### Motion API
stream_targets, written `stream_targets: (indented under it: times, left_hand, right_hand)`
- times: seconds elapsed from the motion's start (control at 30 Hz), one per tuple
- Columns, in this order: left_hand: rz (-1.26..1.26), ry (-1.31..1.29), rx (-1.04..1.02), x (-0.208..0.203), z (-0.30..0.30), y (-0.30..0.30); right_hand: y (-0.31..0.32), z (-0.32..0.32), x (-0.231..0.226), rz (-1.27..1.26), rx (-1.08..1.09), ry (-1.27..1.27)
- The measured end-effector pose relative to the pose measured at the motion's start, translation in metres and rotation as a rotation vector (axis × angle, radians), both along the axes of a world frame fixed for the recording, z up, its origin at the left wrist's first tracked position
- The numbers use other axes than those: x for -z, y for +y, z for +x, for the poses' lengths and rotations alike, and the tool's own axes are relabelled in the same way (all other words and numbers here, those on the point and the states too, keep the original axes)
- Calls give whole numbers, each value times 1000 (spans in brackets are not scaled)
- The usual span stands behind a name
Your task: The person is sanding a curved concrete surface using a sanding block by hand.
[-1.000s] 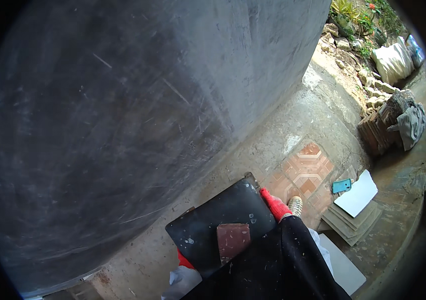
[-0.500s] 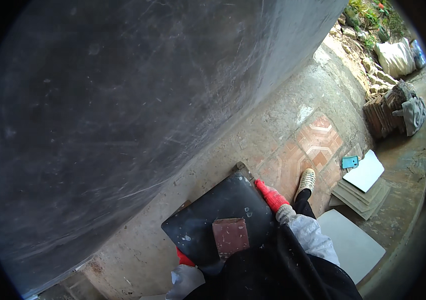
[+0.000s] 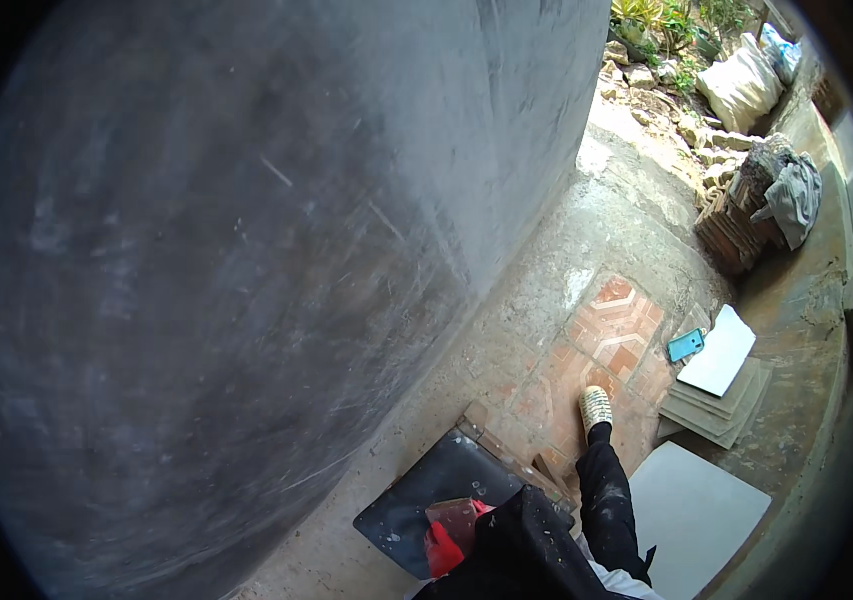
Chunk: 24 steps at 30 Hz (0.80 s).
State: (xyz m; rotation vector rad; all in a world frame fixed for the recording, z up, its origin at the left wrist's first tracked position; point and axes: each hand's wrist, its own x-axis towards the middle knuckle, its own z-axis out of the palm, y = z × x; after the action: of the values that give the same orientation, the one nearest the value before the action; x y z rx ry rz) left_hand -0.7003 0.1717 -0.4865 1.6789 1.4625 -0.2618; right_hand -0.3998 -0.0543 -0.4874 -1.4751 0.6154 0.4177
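A black padded seat [image 3: 408, 500] on a wooden frame is low in front of me, with pale spots on its top. On it, close to my body, is a dull reddish-brown square slab [image 3: 454, 517]. My left hand [image 3: 443, 550], in a red glove, grips the slab's near left side. Against its right edge is my red-gloved right hand [image 3: 483, 508], closed on that side and mostly hidden by dark clothing. The slab's underside is out of sight.
A dark wall [image 3: 246, 280] rises on the left. On the right are stacked grey tiles [image 3: 711, 410], a white board piece [image 3: 718, 350], a blue phone [image 3: 686, 345] and a large white panel [image 3: 696, 510]. Farther off are stacked brown tiles [image 3: 736, 230] and a white sack [image 3: 741, 85].
Both hands have left the seat's edges and come in to the slab. The seat sits lower and further right in view, with more of its wooden frame showing.
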Motion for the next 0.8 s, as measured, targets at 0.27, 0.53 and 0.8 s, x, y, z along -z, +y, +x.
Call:
stream_targets:
  times: [0.27, 0.53, 0.8]
  left_hand:
    - [-325, -171, -303, -100, 152, -55]
    - [-317, -159, 243, -165, 429, -225]
    - [-788, -298, 3, -198, 540, -286]
  right_hand:
    - [-105, 110, -21, 358, 73, 143]
    - [-173, 155, -92, 700, -66, 297]
    - [-203, 211, -172, 904, -155, 367]
